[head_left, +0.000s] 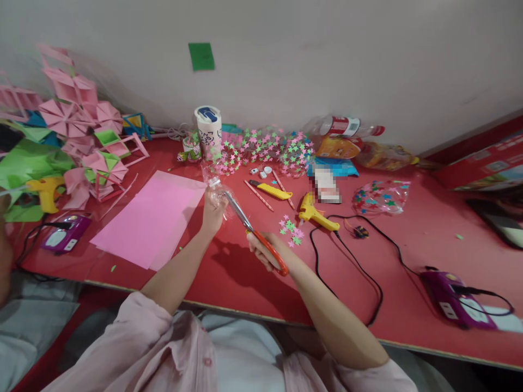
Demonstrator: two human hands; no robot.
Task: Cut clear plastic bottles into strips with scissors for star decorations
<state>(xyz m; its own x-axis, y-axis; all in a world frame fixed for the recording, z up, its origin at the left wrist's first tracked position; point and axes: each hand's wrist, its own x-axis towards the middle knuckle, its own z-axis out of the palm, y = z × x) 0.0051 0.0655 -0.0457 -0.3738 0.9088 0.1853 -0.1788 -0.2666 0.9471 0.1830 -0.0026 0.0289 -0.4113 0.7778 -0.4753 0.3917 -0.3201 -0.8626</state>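
Note:
My left hand [212,211] is closed around a clear plastic bottle piece [216,186], its neck pointing away from me. In my right hand [261,257] are orange-handled scissors [239,211], their blades reaching up and left to the plastic. Whether the blades are cutting into it I cannot tell. Pink paper sheets [151,218] lie left of my left hand. Pink and green paper stars [291,231] sit just right of the scissors. Beyond them are a yellow utility knife [272,190] and two patterned pencils [258,195].
A yellow glue gun [316,213] trails a black cable to a purple power box [457,299] at right. Star-covered clear bottles [265,147], a white tumbler [210,133] and drink bottles [339,126] stand or lie along the wall. Pink folded-paper pieces [77,114] fill the left. Another person's arm [5,256] shows there.

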